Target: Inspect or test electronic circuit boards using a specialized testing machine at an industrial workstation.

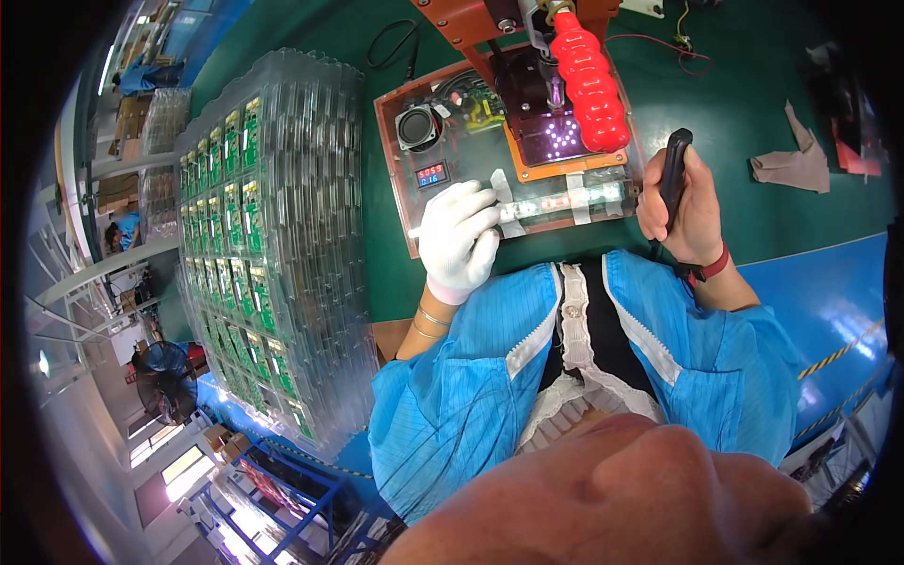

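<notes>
My left hand (459, 235) wears a white glove and rests on the front left of a clear-topped test box (400, 202). Its fingers are loosely bent and a little apart, beside a taped light strip (556, 201) along the box's front edge; nothing shows held in them. Bare, my right hand (692, 212) is wrapped round a black handheld device (673, 179), held upright just off the box's right end. Over the box stands an orange press frame (461, 21) with a red knobbly handle (590, 85). Below the frame, a dark panel (541, 137) shows lit white dots.
To the left rises a tall stack of clear plastic trays (320, 217) holding green circuit boards (231, 221). A speaker (415, 127) and a small lit display (431, 175) sit in the box. A beige cloth (796, 160) lies on the green mat at right, and a black cable (411, 56) lies behind.
</notes>
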